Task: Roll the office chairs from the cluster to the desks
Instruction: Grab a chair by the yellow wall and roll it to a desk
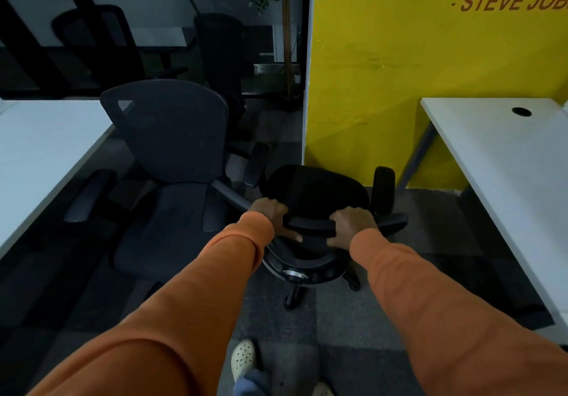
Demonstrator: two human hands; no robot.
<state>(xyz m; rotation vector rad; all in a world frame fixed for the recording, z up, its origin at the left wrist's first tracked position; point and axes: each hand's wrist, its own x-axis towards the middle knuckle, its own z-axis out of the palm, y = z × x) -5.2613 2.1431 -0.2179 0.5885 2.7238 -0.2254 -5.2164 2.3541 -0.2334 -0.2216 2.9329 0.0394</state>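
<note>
A black office chair (316, 192) stands in front of me, its seat facing the yellow wall. Both my hands grip the top edge of its backrest: my left hand (270, 216) at the left end, my right hand (350, 225) at the right end, fingers curled over the bar. Its wheeled base shows below my wrists. A second chair (169, 146) with a grey mesh back stands just to the left, its armrest close to my left hand. White desks lie at the left (40, 146) and the right (504, 162).
A yellow wall (399, 57) rises right behind the held chair. Two more dark chairs (92, 42) and a potted tree (287, 27) stand farther back beyond a glass partition. Grey carpet tiles cover the floor; my foot (244, 357) is below.
</note>
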